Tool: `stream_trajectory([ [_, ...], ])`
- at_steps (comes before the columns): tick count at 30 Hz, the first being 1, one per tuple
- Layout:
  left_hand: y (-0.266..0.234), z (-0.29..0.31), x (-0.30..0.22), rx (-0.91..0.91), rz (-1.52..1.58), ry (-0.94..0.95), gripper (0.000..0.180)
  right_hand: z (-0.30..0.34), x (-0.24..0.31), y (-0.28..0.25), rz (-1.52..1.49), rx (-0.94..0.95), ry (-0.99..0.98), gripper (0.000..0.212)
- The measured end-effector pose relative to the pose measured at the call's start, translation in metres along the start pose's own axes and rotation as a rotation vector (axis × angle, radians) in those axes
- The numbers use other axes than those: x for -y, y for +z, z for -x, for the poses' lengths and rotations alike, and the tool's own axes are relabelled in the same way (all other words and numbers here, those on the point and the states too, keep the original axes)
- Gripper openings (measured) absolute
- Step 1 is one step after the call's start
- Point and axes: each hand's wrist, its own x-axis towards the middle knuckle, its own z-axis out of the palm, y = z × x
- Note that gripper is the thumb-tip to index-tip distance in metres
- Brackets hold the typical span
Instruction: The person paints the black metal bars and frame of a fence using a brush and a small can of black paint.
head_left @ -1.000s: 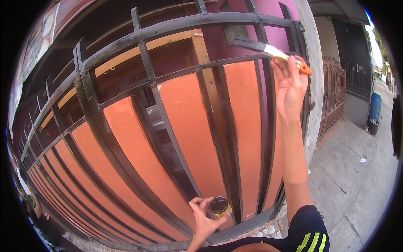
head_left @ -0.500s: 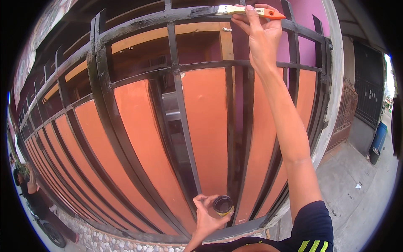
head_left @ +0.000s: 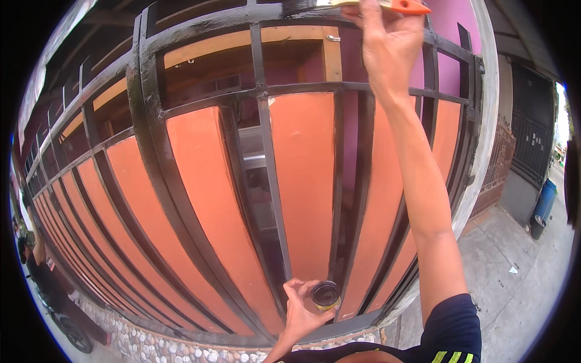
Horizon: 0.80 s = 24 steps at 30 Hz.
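Observation:
My right hand is raised to the top of the gate and closed round a paintbrush. The brush has an orange handle end, a pale middle and dark bristles pointing left. Its bristles lie at the upper black rail, close to the picture's upper edge. Low in front of the orange panels, my left hand grips a small open can with dark paint inside. The gate has black bars with orange panels between them.
A person in dark clothes stands beside a wheel at the far left. Pebbled stone edges the gate's foot. To the right are a pale post, grey pavement and a blue barrel.
The view has shifted slightly. My right hand and the brush appear higher and a little farther right, still at the upper rail. My left hand keeps the can at about the same place.

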Motion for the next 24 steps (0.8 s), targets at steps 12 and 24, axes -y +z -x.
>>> stream_trajectory([
  [12,-0.022,0.007,0.005,0.001,-0.004,-0.034,0.085,-0.016,0.008,-0.079,0.389,-0.106,-0.093,0.02],
  [24,-0.021,0.007,-0.004,0.017,0.0,-0.036,0.085,-0.003,-0.019,-0.011,0.073,-0.003,0.08,0.017],
])
